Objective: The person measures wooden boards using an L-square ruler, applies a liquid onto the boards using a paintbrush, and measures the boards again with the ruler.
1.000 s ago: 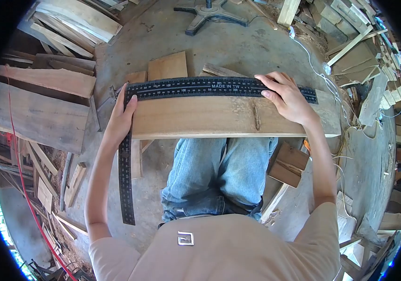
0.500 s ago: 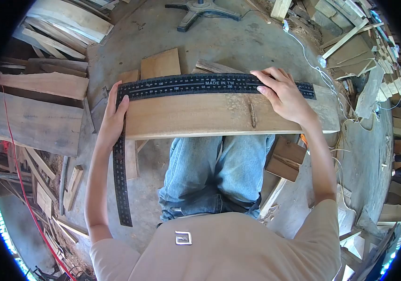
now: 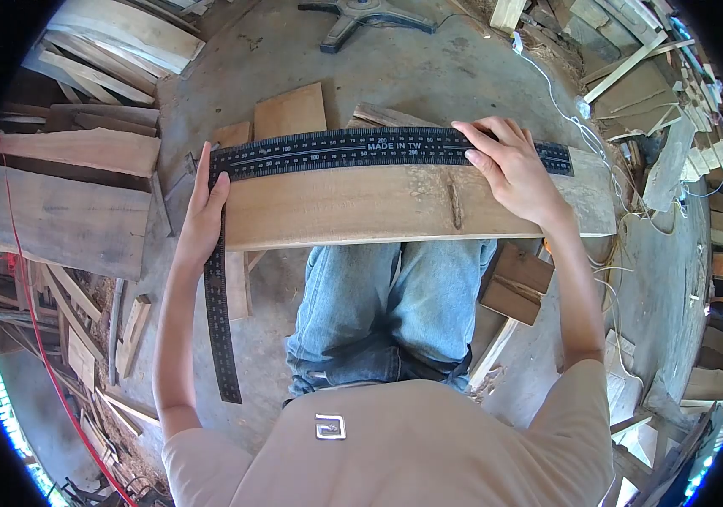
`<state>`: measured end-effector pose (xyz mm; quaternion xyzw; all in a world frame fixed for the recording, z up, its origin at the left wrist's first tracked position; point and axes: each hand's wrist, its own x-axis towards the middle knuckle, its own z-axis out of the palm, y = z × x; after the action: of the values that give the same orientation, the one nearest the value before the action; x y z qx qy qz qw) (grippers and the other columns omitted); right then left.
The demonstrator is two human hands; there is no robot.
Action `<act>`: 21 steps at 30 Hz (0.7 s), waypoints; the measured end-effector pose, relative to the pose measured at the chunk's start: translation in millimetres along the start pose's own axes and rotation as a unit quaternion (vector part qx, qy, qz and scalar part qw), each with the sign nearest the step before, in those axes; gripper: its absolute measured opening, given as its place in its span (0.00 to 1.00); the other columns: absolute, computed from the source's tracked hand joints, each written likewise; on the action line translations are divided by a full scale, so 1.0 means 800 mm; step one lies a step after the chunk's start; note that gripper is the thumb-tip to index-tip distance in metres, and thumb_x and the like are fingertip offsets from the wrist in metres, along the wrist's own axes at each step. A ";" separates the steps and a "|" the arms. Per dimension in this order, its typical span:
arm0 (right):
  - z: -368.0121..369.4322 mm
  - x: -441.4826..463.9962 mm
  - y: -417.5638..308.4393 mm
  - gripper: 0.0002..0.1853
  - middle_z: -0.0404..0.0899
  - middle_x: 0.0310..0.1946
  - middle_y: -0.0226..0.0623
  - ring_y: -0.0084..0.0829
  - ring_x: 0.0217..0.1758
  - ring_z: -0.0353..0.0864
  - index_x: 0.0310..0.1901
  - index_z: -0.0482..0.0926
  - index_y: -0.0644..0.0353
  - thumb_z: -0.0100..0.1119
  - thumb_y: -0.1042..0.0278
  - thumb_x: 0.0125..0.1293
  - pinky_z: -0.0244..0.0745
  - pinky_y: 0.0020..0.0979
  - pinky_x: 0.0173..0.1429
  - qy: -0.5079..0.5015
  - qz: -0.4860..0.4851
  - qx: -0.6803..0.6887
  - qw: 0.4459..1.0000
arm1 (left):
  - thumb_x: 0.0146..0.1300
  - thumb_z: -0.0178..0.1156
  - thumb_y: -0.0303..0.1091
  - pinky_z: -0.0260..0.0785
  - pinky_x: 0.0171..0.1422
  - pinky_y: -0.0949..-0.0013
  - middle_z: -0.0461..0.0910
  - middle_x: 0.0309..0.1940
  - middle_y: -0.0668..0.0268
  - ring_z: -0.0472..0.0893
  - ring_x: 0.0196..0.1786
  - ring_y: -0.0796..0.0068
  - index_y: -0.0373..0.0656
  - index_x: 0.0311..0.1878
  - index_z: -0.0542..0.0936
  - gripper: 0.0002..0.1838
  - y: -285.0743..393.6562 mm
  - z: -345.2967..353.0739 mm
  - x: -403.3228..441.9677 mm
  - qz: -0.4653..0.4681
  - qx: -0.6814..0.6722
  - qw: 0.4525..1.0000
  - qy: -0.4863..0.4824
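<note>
A black L-shaped square [image 3: 336, 150] lies with its long arm along the far edge of a pale wooden board [image 3: 345, 203]. Its short arm hangs past the board's left end, pointing down toward my body. My left hand [image 3: 203, 207] grips the square's corner at the left end, thumb on the near side. Near the right end of the long arm, my right hand [image 3: 507, 169] presses it with bent fingers, thumb below them, against the board. The board rests across my knees, in blue jeans [image 3: 387, 296], and has a dark knot right of its middle.
Planks [image 3: 57, 211] are stacked at the left, with a red cord [image 3: 32, 304] in front. Loose offcuts [image 3: 291, 110] lie beyond the board. A brown wood block [image 3: 517, 283] is beside my right knee. White cable [image 3: 547, 76] and scrap piles run along the right. A metal stand base [image 3: 361, 13] is ahead.
The view has shifted slightly, so the surroundings sit a little further left. The square's short arm has swung slightly relative to the board; both hands keep their places on it.
</note>
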<state>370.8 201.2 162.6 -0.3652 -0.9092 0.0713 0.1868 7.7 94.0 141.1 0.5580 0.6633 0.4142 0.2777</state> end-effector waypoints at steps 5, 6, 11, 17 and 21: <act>0.003 -0.001 0.001 0.17 0.67 0.43 0.34 0.34 0.48 0.64 0.53 0.68 0.54 0.45 0.68 0.61 0.55 0.33 0.55 -0.009 0.010 0.000 1.000 | 0.65 0.43 0.37 0.38 0.66 0.74 0.53 0.63 0.62 0.50 0.64 0.75 0.40 0.64 0.49 0.27 0.001 -0.002 0.001 -0.011 -0.001 1.000 -0.013; 0.006 -0.001 0.004 0.16 0.67 0.41 0.34 0.34 0.47 0.65 0.51 0.69 0.55 0.46 0.65 0.61 0.56 0.33 0.53 0.010 -0.003 -0.008 1.000 | 0.65 0.43 0.37 0.38 0.66 0.74 0.53 0.63 0.62 0.50 0.64 0.75 0.40 0.64 0.49 0.27 0.001 -0.001 0.001 -0.011 -0.001 1.000 -0.015; 0.005 0.000 0.001 0.18 0.68 0.40 0.35 0.35 0.46 0.66 0.49 0.71 0.55 0.48 0.58 0.60 0.57 0.35 0.52 0.032 -0.015 -0.032 0.999 | 0.65 0.41 0.40 0.41 0.65 0.74 0.54 0.61 0.63 0.53 0.63 0.76 0.43 0.64 0.51 0.27 0.005 0.000 -0.001 -0.010 0.022 1.000 -0.006; 0.009 0.004 0.008 0.21 0.70 0.43 0.36 0.38 0.49 0.66 0.49 0.72 0.53 0.49 0.51 0.58 0.56 0.36 0.55 0.020 0.001 0.011 1.000 | 0.65 0.42 0.39 0.40 0.66 0.73 0.55 0.61 0.58 0.53 0.64 0.71 0.41 0.64 0.50 0.27 -0.001 -0.004 0.003 -0.023 0.013 1.000 -0.011; 0.011 0.007 0.009 0.22 0.71 0.43 0.35 0.38 0.49 0.67 0.49 0.73 0.51 0.48 0.48 0.58 0.56 0.37 0.57 0.015 0.014 0.026 0.999 | 0.65 0.42 0.40 0.40 0.66 0.73 0.54 0.62 0.57 0.52 0.64 0.71 0.41 0.64 0.49 0.28 0.004 -0.005 0.002 -0.031 0.019 0.999 -0.015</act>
<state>368.5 210.4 154.0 -0.3736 -0.8991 0.0919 0.2087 5.2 94.8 146.2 0.5485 0.6839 0.3843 0.2892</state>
